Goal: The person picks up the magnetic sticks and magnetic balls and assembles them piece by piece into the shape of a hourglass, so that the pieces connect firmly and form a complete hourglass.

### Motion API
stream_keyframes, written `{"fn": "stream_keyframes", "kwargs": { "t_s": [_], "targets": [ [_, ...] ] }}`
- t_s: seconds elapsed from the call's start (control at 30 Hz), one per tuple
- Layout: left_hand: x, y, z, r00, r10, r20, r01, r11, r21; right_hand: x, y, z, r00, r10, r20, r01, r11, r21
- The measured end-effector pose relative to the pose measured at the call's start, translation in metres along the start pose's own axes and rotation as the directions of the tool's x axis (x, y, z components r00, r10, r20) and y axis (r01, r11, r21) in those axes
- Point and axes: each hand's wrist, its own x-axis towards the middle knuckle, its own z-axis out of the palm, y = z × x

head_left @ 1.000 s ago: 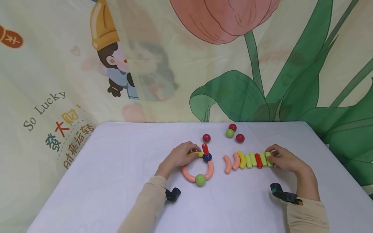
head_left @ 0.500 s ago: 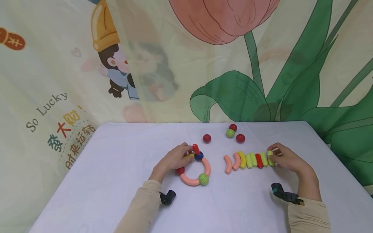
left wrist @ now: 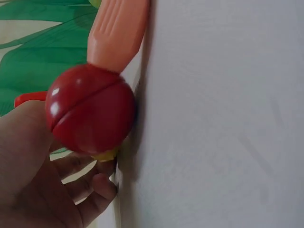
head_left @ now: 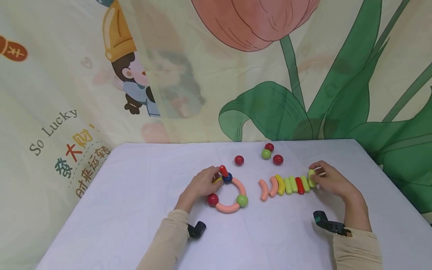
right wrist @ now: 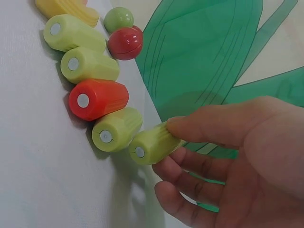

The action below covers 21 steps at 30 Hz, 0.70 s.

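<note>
- Since the earlier frames the ring of curved salmon-pink plastic segments (head_left: 228, 196) has turned under the left hand (head_left: 201, 183): its glossy green ball joint (head_left: 242, 200) has swung from 6 o'clock on the ring to about 4 o'clock, and a glossy red ball joint (head_left: 212, 199) has come out from under the hand at 8 o'clock.
- The end piece of the row has lifted, too: the light-green short plastic cylinder (right wrist: 153, 144) now tilts up in the right hand (head_left: 330, 181).
- Left fingers curl round the ring's 11 o'clock arc, gripping a yellow curved piece (head_left: 218, 180) beside the dark blue ball (head_left: 227, 177) and the red peg (head_left: 223, 170) standing on it.
- Right thumb and fingers (right wrist: 216, 124) pinch the green cylinder narrowly; it sits just beside the next light-green piece (right wrist: 117, 128).
- Outward at 9 o'clock from that hand runs the row of stubby plastic pieces (head_left: 285, 185): green, red, green, green, yellow, then two salmon curves.
- At 12 o'clock of the row, loose balls: two red (head_left: 278, 159) and one green (head_left: 266, 153) clustered, another red ball (head_left: 239, 160) apart at their 9 o'clock.
- All lie on the pale lavender tablecloth (head_left: 135, 195).
</note>
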Motion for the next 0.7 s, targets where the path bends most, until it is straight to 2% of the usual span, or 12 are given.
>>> {"fn": "stream_keyframes", "kwargs": {
  "t_s": [0.07,0.13,0.23,0.33,0.4,0.47,0.7],
  "targets": [
    [-0.002,-0.001,0.000,1.000,-0.022,-0.012,0.022,1.000,-0.005,0.001,-0.001,0.000,1.000,-0.012,-0.013,0.012,1.000,0.003],
    [-0.003,-0.002,0.000,1.000,-0.010,-0.027,0.010,1.000,-0.021,0.002,-0.001,0.001,0.999,-0.035,-0.027,0.035,0.999,0.003],
    [-0.003,-0.006,0.003,0.997,0.052,-0.049,-0.056,0.995,-0.087,0.003,-0.002,0.002,0.995,-0.087,-0.048,0.087,0.996,-0.011],
    [-0.001,-0.010,0.005,0.991,0.124,-0.052,-0.132,0.974,-0.184,0.004,-0.005,0.002,0.987,-0.143,-0.067,0.141,0.990,-0.027],
    [0.000,-0.011,0.007,0.987,0.154,-0.038,-0.159,0.960,-0.233,0.004,-0.007,0.004,0.981,-0.177,-0.077,0.175,0.984,-0.037],
    [0.002,-0.011,0.008,0.987,0.159,-0.021,-0.159,0.953,-0.259,0.004,-0.010,0.006,0.976,-0.203,-0.083,0.201,0.979,-0.034],
    [0.005,-0.005,0.008,0.983,0.179,-0.031,-0.181,0.964,-0.193,0.003,-0.023,0.012,0.956,-0.278,-0.091,0.277,0.961,-0.027]
  ]
}}
